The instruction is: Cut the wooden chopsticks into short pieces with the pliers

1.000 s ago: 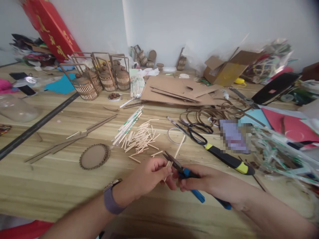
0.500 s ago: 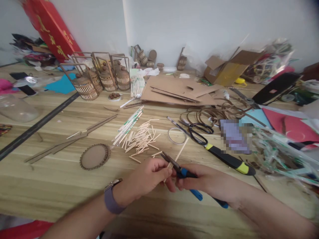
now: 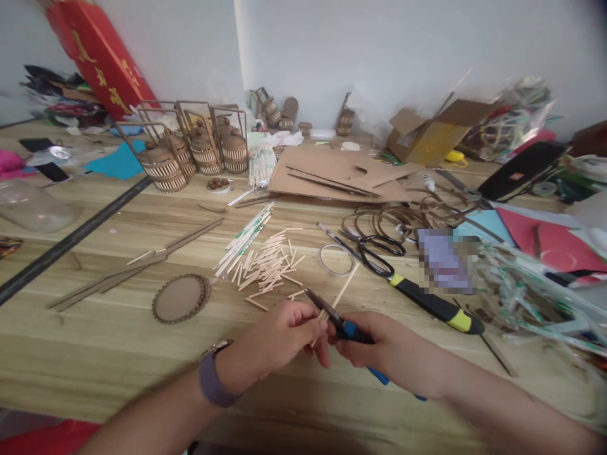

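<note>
My left hand (image 3: 301, 332), a watch on its wrist, is closed with thumb and fingers pinching a thin wooden stick (image 3: 346, 285) that slants up to the right. My right hand (image 3: 370, 338) is wrapped round blue-and-black-handled pliers (image 3: 349, 329). The dark jaws of the pliers cross the stick just beyond my left fingertips; whether they are fully closed on it I cannot tell. Just past my hands lies a loose pile of short cut sticks (image 3: 270, 265). Longer sticks in green-printed wrappers (image 3: 245, 239) lie behind the pile.
A round cardboard disc (image 3: 183, 298) with a corrugated rim lies left. Black scissors (image 3: 379, 249), a tape ring (image 3: 336, 260) and a black-and-yellow-handled tool (image 3: 434, 304) are to the right. Behind stand small lidded baskets (image 3: 164, 169), cardboard sheets (image 3: 327, 167) and coiled brown strips (image 3: 379, 218).
My right hand has shifted slightly and its fingers have drawn tighter round the pliers' handles. My left hand and the stick stay nearly where they were.
</note>
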`<control>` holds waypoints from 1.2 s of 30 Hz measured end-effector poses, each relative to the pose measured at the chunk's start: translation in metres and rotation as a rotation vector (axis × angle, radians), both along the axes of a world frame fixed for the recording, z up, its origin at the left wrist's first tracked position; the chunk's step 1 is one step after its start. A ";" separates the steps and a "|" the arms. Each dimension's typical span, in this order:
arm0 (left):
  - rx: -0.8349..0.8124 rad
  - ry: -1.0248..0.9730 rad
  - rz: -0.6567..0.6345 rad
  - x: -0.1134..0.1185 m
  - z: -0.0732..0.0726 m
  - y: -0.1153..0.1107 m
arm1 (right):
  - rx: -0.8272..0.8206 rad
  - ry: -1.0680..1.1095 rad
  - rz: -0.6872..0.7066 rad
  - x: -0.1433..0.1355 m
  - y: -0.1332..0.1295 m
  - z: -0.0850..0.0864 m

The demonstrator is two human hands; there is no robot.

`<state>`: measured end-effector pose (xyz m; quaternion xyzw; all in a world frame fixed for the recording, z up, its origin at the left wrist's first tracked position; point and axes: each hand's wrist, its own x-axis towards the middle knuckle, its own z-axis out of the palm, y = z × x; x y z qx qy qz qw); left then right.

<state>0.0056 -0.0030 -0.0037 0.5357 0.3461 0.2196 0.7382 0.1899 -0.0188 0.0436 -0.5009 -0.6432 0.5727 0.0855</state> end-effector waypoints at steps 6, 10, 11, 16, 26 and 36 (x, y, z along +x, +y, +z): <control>-0.016 -0.011 0.000 0.001 -0.001 0.000 | 0.129 -0.015 -0.001 -0.001 -0.001 -0.005; 0.016 -0.006 -0.007 -0.001 -0.002 0.001 | 0.098 0.020 0.024 -0.002 0.000 -0.004; 0.026 -0.003 -0.005 -0.001 -0.001 0.001 | 0.091 0.022 0.020 -0.001 0.001 -0.003; 0.012 0.023 0.014 -0.001 0.009 0.000 | -0.005 0.024 -0.057 0.003 0.001 0.003; 0.018 0.047 0.025 0.001 0.008 -0.001 | 0.015 -0.026 -0.065 0.000 0.003 0.003; 0.077 0.026 0.025 0.000 0.001 0.000 | 0.066 -0.050 -0.034 -0.003 0.002 -0.007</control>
